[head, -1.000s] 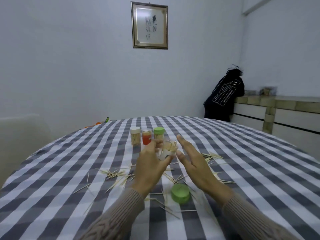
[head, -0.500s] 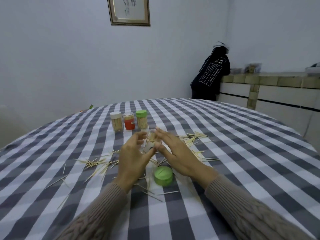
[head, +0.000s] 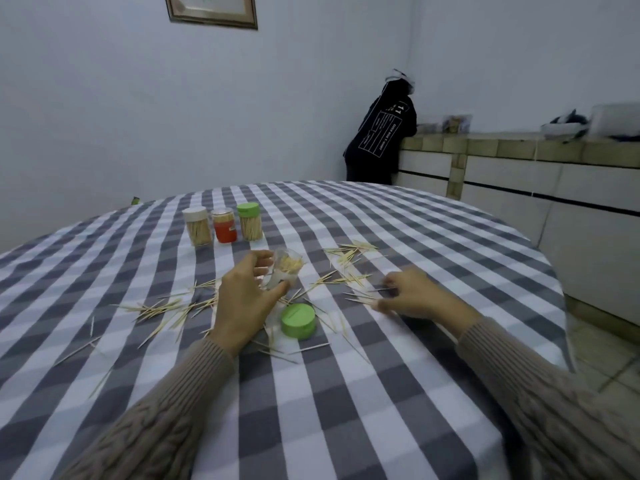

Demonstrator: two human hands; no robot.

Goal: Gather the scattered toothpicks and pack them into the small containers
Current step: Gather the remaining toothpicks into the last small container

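My left hand (head: pixel 246 296) grips a clear open container (head: pixel 286 268) partly filled with toothpicks, held tilted just above the checked tablecloth (head: pixel 415 358). Its green lid (head: pixel 298 320) lies on the cloth below it. My right hand (head: pixel 414 296) is down on the cloth to the right, fingers curled onto loose toothpicks (head: pixel 360 298); it is blurred. More scattered toothpicks (head: pixel 162 308) lie left of my left hand, and another bunch (head: pixel 349 252) lies farther back right. Three filled containers stand behind: white-lidded (head: pixel 197 226), red (head: pixel 224 225) and green-lidded (head: pixel 249 221).
The round table's edge curves away at right, with tiled floor (head: pixel 609 358) beyond. A person in a black hooded top (head: pixel 382 133) leans on a tiled counter (head: pixel 519 147) at the back right. A framed picture (head: pixel 211 10) hangs on the wall.
My right hand has left the container's mouth and dropped right onto the toothpicks on the cloth. My left hand still holds the container. The camera has tilted down and left.
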